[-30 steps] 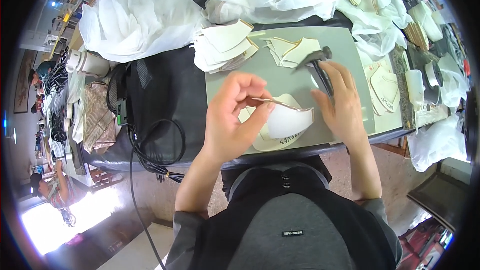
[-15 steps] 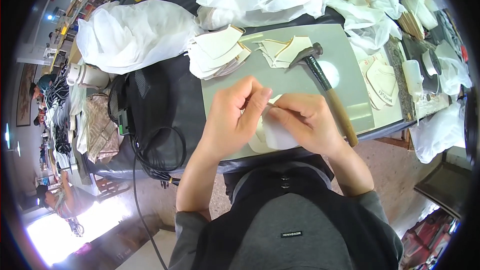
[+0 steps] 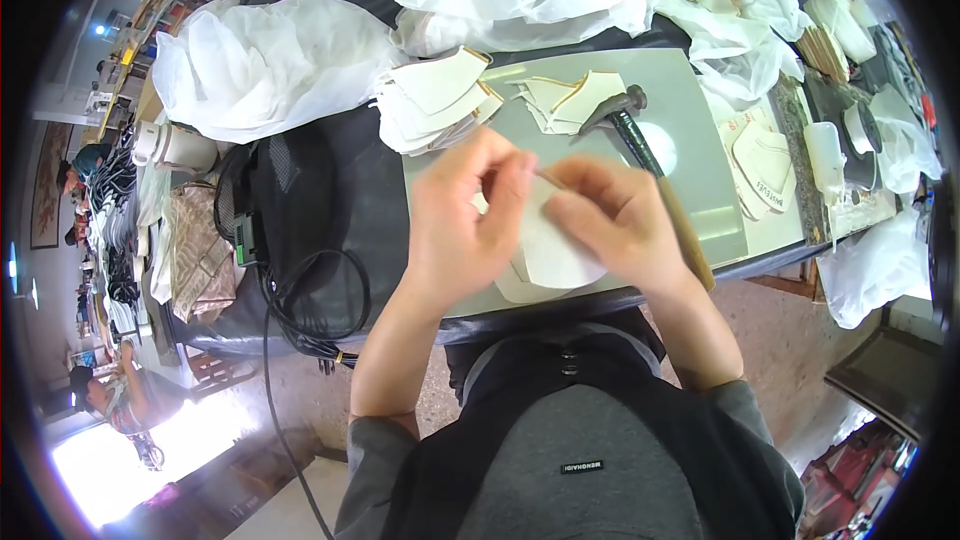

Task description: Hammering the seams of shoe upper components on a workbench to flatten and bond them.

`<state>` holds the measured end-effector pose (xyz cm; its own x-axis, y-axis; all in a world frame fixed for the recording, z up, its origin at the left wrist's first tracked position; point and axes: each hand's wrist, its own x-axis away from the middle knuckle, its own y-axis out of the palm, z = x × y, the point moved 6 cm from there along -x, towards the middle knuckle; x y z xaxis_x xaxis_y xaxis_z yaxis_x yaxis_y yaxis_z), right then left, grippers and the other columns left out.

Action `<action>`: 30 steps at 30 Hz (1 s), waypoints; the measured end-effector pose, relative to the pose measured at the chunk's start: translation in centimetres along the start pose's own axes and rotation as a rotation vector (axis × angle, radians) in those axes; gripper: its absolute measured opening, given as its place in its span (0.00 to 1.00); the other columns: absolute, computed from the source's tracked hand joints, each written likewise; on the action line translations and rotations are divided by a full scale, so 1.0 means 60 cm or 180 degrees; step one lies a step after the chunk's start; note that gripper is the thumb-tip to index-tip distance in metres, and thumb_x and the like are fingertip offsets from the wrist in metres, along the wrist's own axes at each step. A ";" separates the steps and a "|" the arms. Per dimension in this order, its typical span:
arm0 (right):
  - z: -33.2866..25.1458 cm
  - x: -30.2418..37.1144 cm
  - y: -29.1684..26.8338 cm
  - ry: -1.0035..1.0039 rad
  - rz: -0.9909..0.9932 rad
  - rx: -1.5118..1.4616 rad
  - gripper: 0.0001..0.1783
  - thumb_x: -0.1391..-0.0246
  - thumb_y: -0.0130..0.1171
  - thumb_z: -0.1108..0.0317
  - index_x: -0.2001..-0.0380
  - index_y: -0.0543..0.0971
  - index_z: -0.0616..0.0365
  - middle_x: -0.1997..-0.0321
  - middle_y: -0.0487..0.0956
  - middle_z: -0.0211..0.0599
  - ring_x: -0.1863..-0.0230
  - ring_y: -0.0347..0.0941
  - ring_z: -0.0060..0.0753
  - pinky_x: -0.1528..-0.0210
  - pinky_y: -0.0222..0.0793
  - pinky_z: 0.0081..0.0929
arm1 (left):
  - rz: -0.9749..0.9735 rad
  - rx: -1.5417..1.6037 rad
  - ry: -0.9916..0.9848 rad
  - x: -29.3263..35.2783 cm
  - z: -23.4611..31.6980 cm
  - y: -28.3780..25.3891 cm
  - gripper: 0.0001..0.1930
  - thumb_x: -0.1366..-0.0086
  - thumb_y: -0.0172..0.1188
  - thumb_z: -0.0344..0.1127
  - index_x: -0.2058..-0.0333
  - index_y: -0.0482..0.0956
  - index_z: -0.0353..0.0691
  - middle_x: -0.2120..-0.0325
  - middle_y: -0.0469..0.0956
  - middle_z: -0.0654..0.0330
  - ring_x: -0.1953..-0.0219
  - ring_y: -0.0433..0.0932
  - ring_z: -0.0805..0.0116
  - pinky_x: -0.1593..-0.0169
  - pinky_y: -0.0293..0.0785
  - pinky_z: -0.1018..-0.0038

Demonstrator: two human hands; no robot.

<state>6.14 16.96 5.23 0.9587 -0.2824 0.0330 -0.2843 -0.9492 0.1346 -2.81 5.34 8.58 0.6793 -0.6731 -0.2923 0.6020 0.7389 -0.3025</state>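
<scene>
My left hand (image 3: 468, 215) and my right hand (image 3: 622, 218) are raised over the near part of a grey-green board (image 3: 712, 155). Thumbs and fingers are pinched together at the top edge of a white cut piece (image 3: 562, 248), leather-like with a rounded lower end, which hangs between them. The right fingers are somewhat blurred. Below it, another pale cut piece (image 3: 522, 286) lies at the board's near edge, partly covered. A hammer (image 3: 685, 225) with a dark head and wooden handle rests to the right of my right hand. Beyond the hands lie a white stack (image 3: 435, 100) and a smaller, tan-edged pile (image 3: 575, 100).
White plastic bags (image 3: 270, 65) fill the far side of the table. A black bag (image 3: 300, 190) and coiled cable (image 3: 320, 310) lie left. On the right are marked templates (image 3: 765, 165), a white bottle (image 3: 825, 155) and a thread spool (image 3: 862, 125). People sit far left.
Both hands have risen slightly and spread a little apart. The white piece has turned so more of its face shows. Hammer and piles have stayed put.
</scene>
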 end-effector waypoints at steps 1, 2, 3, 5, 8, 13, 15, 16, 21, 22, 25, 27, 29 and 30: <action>-0.001 -0.003 -0.005 -0.0014 0.0002 0.0006 0.11 0.39 0.59 0.68 0.61 0.79 0.67 0.76 0.75 0.27 0.76 0.66 0.13 0.75 0.63 0.16 | 0.0386 0.0010 -0.0083 -0.001 -0.001 -0.012 0.08 0.32 0.56 0.26 0.73 0.72 0.33 0.80 0.70 0.66 0.76 0.63 0.82 0.71 0.64 0.81; 0.006 -0.004 -0.017 0.0196 0.0089 -0.0600 0.13 0.38 0.59 0.66 0.58 0.78 0.67 0.73 0.76 0.27 0.75 0.68 0.14 0.74 0.65 0.16 | 0.0521 0.0304 -0.0110 0.001 -0.007 -0.021 0.10 0.31 0.56 0.27 0.73 0.70 0.34 0.80 0.69 0.67 0.76 0.62 0.83 0.70 0.63 0.82; 0.014 -0.006 -0.026 0.0406 0.0175 -0.1207 0.15 0.37 0.58 0.65 0.54 0.77 0.67 0.71 0.78 0.27 0.73 0.71 0.16 0.74 0.67 0.15 | 0.0519 0.0307 -0.0095 0.001 -0.011 -0.025 0.10 0.31 0.56 0.27 0.73 0.70 0.34 0.80 0.69 0.67 0.76 0.62 0.83 0.70 0.63 0.82; 0.020 -0.001 -0.026 0.0464 0.0159 -0.1223 0.17 0.38 0.58 0.63 0.53 0.76 0.66 0.71 0.79 0.28 0.72 0.74 0.17 0.74 0.69 0.17 | 0.0606 0.0307 0.0132 0.005 -0.009 -0.030 0.10 0.31 0.56 0.27 0.73 0.69 0.34 0.79 0.68 0.67 0.75 0.61 0.83 0.69 0.63 0.83; 0.021 -0.004 -0.021 0.0286 0.0142 -0.0993 0.14 0.37 0.58 0.64 0.57 0.78 0.65 0.72 0.78 0.26 0.73 0.71 0.14 0.75 0.67 0.15 | 0.0604 0.0587 0.0003 0.007 -0.015 -0.026 0.09 0.31 0.57 0.27 0.73 0.71 0.35 0.77 0.69 0.69 0.74 0.62 0.84 0.69 0.61 0.84; 0.004 -0.005 -0.014 -0.0455 0.0179 -0.0011 0.10 0.37 0.58 0.66 0.63 0.80 0.64 0.74 0.76 0.23 0.73 0.68 0.10 0.75 0.63 0.16 | 0.0276 0.1425 -0.0655 0.013 -0.028 -0.008 0.06 0.33 0.60 0.29 0.68 0.77 0.34 0.75 0.73 0.70 0.74 0.65 0.86 0.71 0.60 0.87; 0.011 -0.007 -0.012 -0.0263 0.0136 -0.0364 0.10 0.37 0.58 0.66 0.62 0.80 0.64 0.73 0.77 0.25 0.71 0.69 0.11 0.74 0.65 0.17 | 0.0282 0.1150 -0.0647 0.017 -0.029 0.005 0.06 0.34 0.62 0.30 0.67 0.79 0.32 0.75 0.76 0.69 0.74 0.68 0.86 0.71 0.61 0.87; 0.016 -0.009 -0.010 -0.0065 0.0113 -0.0715 0.11 0.37 0.58 0.66 0.61 0.79 0.63 0.72 0.77 0.26 0.70 0.70 0.11 0.73 0.66 0.18 | 0.0324 0.1170 -0.0632 0.017 -0.022 0.004 0.07 0.34 0.63 0.30 0.69 0.79 0.32 0.76 0.76 0.69 0.73 0.69 0.86 0.72 0.62 0.86; 0.021 -0.008 -0.009 0.0638 -0.0021 -0.1723 0.12 0.36 0.57 0.64 0.58 0.78 0.63 0.65 0.78 0.28 0.68 0.72 0.15 0.66 0.72 0.20 | 0.0563 0.0914 -0.0291 0.018 -0.016 -0.005 0.06 0.35 0.62 0.29 0.69 0.79 0.33 0.77 0.77 0.69 0.73 0.69 0.86 0.71 0.63 0.86; 0.017 -0.006 -0.013 0.0373 0.0037 -0.1471 0.11 0.36 0.57 0.65 0.60 0.78 0.63 0.66 0.78 0.27 0.69 0.71 0.14 0.66 0.70 0.18 | 0.0515 0.0908 -0.0299 0.017 -0.017 -0.004 0.06 0.34 0.62 0.29 0.69 0.79 0.32 0.77 0.77 0.68 0.73 0.68 0.86 0.71 0.63 0.86; 0.026 -0.001 -0.033 0.0035 0.0193 -0.0766 0.09 0.38 0.58 0.67 0.63 0.79 0.63 0.69 0.77 0.24 0.69 0.70 0.12 0.67 0.67 0.15 | 0.0079 0.0810 -0.0833 0.023 -0.033 0.008 0.06 0.33 0.60 0.29 0.67 0.79 0.32 0.76 0.77 0.67 0.73 0.70 0.84 0.69 0.66 0.84; 0.030 0.007 -0.051 -0.0027 0.0280 -0.0315 0.08 0.38 0.59 0.68 0.65 0.79 0.63 0.70 0.77 0.23 0.69 0.68 0.11 0.67 0.64 0.13 | -0.0007 0.1216 -0.0968 0.030 -0.048 0.017 0.06 0.33 0.59 0.30 0.65 0.79 0.32 0.75 0.77 0.67 0.73 0.71 0.83 0.68 0.67 0.83; 0.035 0.020 -0.075 0.0074 0.0596 -0.0279 0.06 0.39 0.58 0.70 0.67 0.79 0.61 0.73 0.74 0.20 0.71 0.64 0.09 0.70 0.57 0.13 | -0.0096 0.1642 -0.1109 0.040 -0.066 0.028 0.06 0.32 0.59 0.30 0.64 0.78 0.32 0.75 0.76 0.67 0.73 0.72 0.82 0.67 0.69 0.83; 0.043 0.026 -0.083 0.0149 0.0551 -0.0246 0.07 0.38 0.57 0.69 0.66 0.80 0.61 0.73 0.74 0.21 0.72 0.64 0.10 0.70 0.56 0.12 | -0.0178 0.1571 -0.1126 0.046 -0.074 0.033 0.06 0.32 0.58 0.30 0.63 0.78 0.33 0.74 0.76 0.66 0.73 0.72 0.81 0.67 0.69 0.82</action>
<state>9.05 20.85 2.04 0.8954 -0.4320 0.1081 -0.4453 -0.8731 0.1985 -1.62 4.83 3.16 0.6882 -0.7233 0.0565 0.7068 0.6861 0.1724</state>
